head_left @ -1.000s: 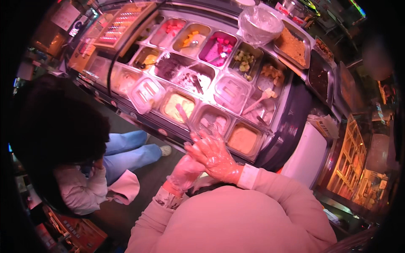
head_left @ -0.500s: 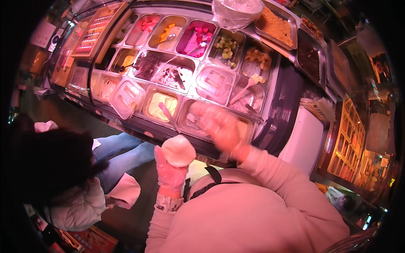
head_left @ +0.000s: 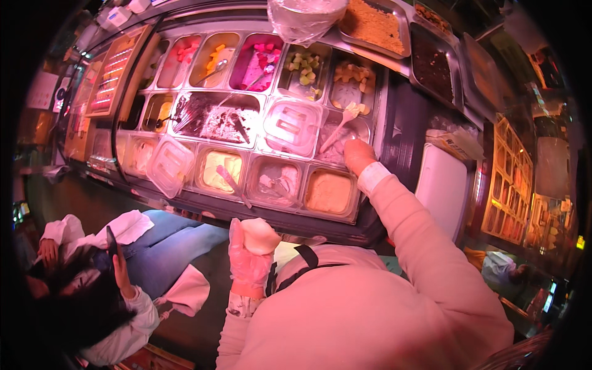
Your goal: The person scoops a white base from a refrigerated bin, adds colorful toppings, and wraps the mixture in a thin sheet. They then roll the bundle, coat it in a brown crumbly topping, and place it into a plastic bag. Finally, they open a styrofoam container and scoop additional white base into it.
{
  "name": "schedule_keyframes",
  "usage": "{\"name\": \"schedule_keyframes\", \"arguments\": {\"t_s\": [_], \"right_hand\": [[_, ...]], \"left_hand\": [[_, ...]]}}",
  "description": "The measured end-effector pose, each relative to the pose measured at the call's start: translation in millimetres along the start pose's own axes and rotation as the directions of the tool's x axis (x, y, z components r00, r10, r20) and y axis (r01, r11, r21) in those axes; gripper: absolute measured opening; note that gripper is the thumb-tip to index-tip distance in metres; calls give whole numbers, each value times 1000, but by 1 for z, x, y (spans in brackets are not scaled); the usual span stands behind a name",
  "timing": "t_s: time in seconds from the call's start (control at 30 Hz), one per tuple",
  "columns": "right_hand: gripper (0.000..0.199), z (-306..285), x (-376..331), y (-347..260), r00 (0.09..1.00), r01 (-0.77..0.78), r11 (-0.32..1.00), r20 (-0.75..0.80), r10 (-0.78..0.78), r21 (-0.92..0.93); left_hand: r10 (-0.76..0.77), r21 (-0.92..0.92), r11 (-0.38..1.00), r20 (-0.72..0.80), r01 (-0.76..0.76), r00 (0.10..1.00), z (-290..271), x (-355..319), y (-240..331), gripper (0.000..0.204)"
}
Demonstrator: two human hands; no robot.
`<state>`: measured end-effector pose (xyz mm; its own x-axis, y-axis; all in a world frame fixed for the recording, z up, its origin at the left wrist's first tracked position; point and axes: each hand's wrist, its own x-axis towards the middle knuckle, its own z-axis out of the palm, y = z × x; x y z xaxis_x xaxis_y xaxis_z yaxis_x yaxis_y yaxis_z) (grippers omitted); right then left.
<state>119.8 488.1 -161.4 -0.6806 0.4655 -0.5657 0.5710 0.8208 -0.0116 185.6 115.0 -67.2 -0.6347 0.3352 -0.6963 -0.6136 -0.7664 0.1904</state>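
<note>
My left hand (head_left: 250, 259), in a clear plastic glove, holds a pale, soft round wrapper (head_left: 259, 237) just off the counter's front edge. My right hand (head_left: 359, 155) reaches into the right end of the tub rows, its fingers closed at a metal tub of pale filling (head_left: 336, 145). What the fingers hold there is hidden; the glove, if any, cannot be made out. Beside them a light spatula (head_left: 338, 125) leans in the same tub, its smeared blade up. In front lie a tub of smooth orange-tan filling (head_left: 328, 191) and a tub of pinkish paste (head_left: 274, 180).
Tubs of cut fruit line the back, with a dark crumb tub (head_left: 216, 118) in the middle. Two clear lids (head_left: 171, 165) rest on the tubs. A plastic-covered bowl (head_left: 306, 15) and a crumb tray (head_left: 373, 28) stand behind. Another person (head_left: 117, 296) is at the left, across the counter edge.
My right hand has moved right and away from me, from over the front tubs to the right-end tub. My left hand still holds the wrapper, slightly lower in view and more folded.
</note>
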Motion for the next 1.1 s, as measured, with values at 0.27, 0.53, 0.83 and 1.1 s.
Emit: {"name": "schedule_keyframes", "arguments": {"t_s": [0.27, 0.53, 0.83, 1.1], "right_hand": [[23, 12, 27, -4, 987, 8, 948, -154, 44, 318], [16, 80, 79, 0, 913, 148, 291, -244, 327, 945], [20, 21, 29, 31, 822, 358, 314, -456, 342, 879], [20, 22, 37, 49, 932, 308, 250, -343, 112, 918]], "left_hand": [[-71, 23, 997, 4, 71, 997, 19, 12, -5, 28], [-115, 67, 991, -77, 120, 990, 41, 18, -22, 30], [-166, 109, 981, 64, 158, 984, 49, 31, -28, 31], [-167, 73, 984, 69, 162, 984, 46, 30, -28, 35]]}}
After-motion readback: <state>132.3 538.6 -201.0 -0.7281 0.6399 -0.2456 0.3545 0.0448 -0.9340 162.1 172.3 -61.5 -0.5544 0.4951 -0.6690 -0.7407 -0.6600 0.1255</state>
